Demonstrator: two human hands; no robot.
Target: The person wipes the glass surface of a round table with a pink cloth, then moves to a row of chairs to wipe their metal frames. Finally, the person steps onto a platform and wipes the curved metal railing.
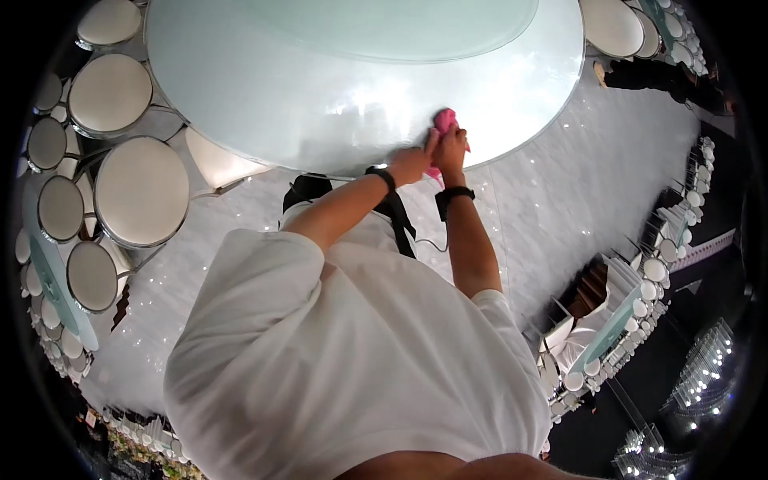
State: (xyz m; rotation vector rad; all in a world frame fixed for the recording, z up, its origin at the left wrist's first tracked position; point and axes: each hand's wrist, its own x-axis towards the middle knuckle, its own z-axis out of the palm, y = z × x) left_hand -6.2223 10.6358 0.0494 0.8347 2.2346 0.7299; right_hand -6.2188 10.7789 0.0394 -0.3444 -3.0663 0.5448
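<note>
A crumpled pink cloth [445, 120] lies against the glossy pale surface of a large round table [336, 112], close to its near edge. My right hand [453, 150] is closed on the cloth, and part of it sticks out past the fingers. Right beside it, my left hand [410, 166] reaches in from the left, its fingers at the lower part of the cloth where a pink end hangs down between both hands. The left fingertips are partly hidden by the right hand. Dark bands circle both wrists.
A pale green round panel [400, 28] sits in the table's middle. Several round-backed white chairs [142, 192] stand at the left, others [612, 26] at the upper right. A person in dark trousers [660, 80] is at the right. Further tables and chairs line the shiny floor [552, 168].
</note>
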